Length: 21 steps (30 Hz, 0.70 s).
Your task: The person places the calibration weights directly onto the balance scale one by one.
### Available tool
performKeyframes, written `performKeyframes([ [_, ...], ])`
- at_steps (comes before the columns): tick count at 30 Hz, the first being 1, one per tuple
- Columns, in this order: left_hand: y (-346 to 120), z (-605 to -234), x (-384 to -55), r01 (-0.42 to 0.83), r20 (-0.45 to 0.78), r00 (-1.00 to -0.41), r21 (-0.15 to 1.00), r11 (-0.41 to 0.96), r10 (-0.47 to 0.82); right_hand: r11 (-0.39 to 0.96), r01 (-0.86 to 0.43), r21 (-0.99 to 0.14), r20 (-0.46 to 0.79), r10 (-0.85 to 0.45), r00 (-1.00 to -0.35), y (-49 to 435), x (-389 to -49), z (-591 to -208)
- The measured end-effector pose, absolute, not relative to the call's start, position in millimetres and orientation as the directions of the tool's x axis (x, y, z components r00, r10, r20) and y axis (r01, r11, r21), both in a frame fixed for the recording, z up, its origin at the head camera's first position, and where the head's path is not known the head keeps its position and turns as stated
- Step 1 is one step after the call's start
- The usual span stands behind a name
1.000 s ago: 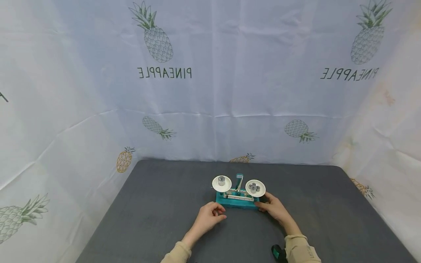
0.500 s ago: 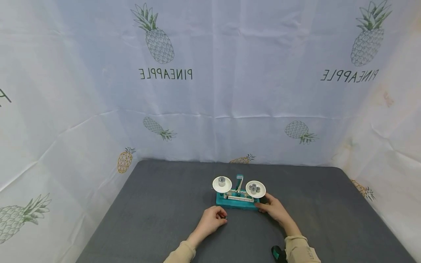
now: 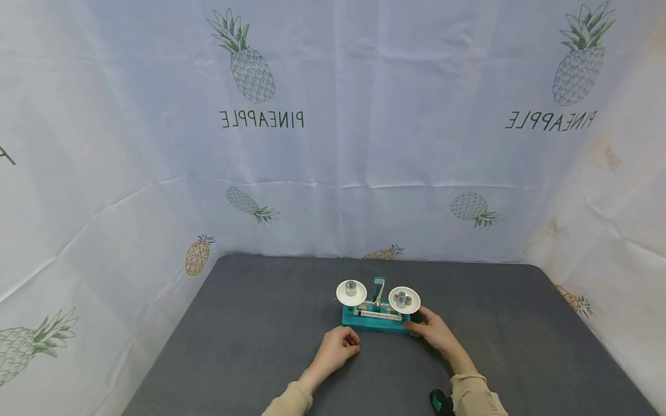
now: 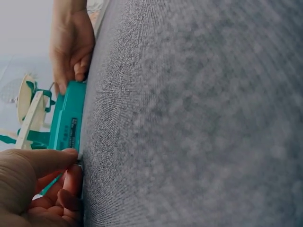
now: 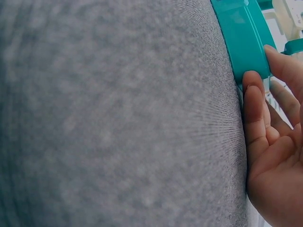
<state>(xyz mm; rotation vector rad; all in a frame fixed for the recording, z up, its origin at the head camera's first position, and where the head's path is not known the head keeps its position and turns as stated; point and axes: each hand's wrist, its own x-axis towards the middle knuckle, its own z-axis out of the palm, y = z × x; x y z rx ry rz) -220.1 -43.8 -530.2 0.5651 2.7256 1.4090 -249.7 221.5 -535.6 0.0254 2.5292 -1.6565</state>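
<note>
A teal balance scale (image 3: 374, 323) with two white pans stands on the dark table. Its left pan (image 3: 342, 297) carries one metal cylinder weight (image 3: 351, 287); several smaller metal weights (image 3: 402, 298) sit in the right pan (image 3: 413, 305). My left hand (image 3: 335, 345) is low over the table in front of the scale. Between its thumb and forefinger it pinches a small shiny metal piece (image 4: 79, 158), mostly hidden by the fingertips. At the scale's right end my right hand (image 3: 434, 332) grips the corner of the teal base (image 5: 246, 42) with thumb and fingers.
A black and green object (image 3: 441, 401) lies by the right sleeve near the front of the table (image 3: 250, 323). White cloth with pineapple prints (image 3: 338, 150) hangs around the back and sides.
My left hand has drawn back slightly from the scale, its fingertips closing on the small metal piece. My right hand stays on the base, and the scale keeps its place.
</note>
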Motion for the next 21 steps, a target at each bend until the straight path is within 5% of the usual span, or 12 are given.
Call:
performKeyframes([
  [21, -56, -497, -216, 0.383, 0.288, -0.923, 0.757, 0.529, 0.256, 0.412, 0.079, -0.908, -0.109, -0.048, -0.993, 221, -250, -535],
])
